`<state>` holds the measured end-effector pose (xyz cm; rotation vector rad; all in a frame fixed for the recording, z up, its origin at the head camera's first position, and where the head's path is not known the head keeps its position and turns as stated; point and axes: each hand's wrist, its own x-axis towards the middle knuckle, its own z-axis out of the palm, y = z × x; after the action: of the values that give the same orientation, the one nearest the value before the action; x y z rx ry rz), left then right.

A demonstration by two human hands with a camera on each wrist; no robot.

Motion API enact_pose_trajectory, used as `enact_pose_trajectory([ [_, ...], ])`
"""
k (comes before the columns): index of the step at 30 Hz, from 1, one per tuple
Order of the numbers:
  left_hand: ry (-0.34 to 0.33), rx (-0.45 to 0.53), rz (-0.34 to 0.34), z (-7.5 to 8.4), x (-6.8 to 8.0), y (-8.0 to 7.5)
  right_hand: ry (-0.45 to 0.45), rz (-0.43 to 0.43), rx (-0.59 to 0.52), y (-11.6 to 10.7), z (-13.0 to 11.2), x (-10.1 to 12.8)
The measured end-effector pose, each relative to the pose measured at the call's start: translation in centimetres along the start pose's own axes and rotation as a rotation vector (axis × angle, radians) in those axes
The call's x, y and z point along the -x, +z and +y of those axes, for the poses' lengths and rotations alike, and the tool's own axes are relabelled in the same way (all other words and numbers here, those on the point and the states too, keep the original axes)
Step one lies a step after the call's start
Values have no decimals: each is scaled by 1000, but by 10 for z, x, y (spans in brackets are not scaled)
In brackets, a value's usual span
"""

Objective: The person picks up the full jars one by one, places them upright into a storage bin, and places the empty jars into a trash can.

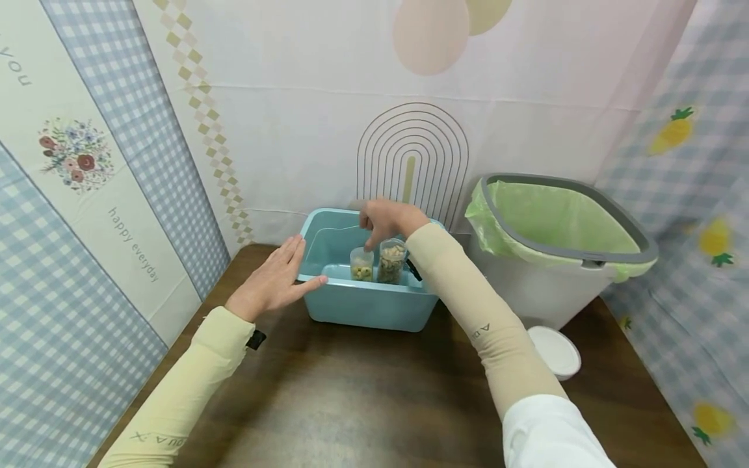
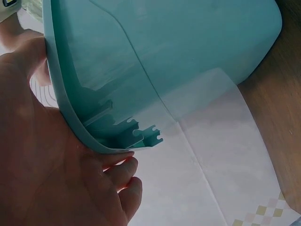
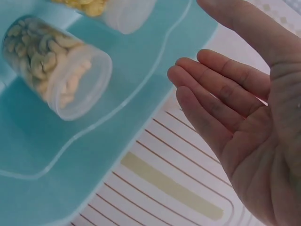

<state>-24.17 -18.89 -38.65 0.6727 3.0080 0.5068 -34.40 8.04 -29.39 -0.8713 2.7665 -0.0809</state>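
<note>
A light blue plastic tub stands against the back curtain. Inside it are two clear jars: a taller jar of cashews and a shorter jar with yellowish pieces. My left hand lies at the tub's left front corner, fingers straight, and touches the rim. Over the tub's back edge is my right hand, with loosely bent fingers and nothing in it. In the right wrist view, the right hand's palm is apart from the cashew jar.
To the right stands a white bin with a grey rim and green liner. A round white lid-like thing lies on the brown table in front of it. Patterned curtains border the table at the back and sides.
</note>
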Motion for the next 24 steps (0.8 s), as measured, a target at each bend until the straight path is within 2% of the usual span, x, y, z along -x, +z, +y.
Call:
enact_pose_trajectory([
  [6,13,-6,-1,-1,-1,-1,-17,27,8,-17,-3,21],
  [13,27,-18,-10,-4,2,-3,-32,20,23,-36,-16,55],
  [24,54,-21,-19,-8,8,-2,25,67,71,-53,-31,134],
])
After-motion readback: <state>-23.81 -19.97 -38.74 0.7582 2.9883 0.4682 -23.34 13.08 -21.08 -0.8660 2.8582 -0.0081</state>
